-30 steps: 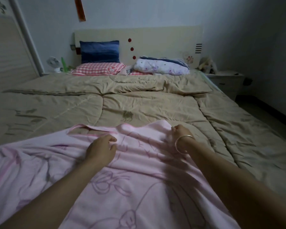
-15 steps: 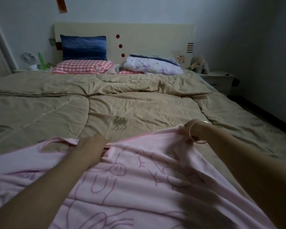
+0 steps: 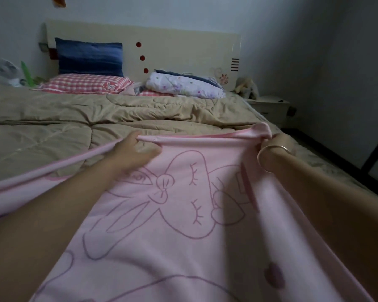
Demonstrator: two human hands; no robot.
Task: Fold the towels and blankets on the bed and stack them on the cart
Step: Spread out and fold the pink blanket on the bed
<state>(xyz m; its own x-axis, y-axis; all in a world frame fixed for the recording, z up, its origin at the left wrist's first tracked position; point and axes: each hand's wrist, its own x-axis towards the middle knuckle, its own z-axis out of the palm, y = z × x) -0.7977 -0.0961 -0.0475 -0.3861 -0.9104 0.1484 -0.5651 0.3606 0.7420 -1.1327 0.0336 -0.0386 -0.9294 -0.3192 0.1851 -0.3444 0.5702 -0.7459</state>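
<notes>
**Holding Up My Pink Blanket**

From the camera on my head, I see both my arms reaching out over the bed. My left hand pinches the top edge of the pink blanket. My thumb is on top of the edge and my fingers are curled under it. My right hand grips the right corner of that same edge. The cloth makes a little bump there and hides most of those fingers. A thin bracelet sits on my right wrist.

The top edge is pulled tight between my two hands and is lifted off the bed. The rest of the blanket comes down toward me and fills the bottom of the picture. It has a bunny face with a bow drawn in purple lines. One long edge runs off to the left, past my left arm.

Under the blanket lies a wrinkled tan quilt. At the far end, a blue pillow leans on the headboard. A red checked pillow lies in front of it. To the right lies a folded flowery quilt. A white nightstand stands just beside the bed on the right.
</notes>
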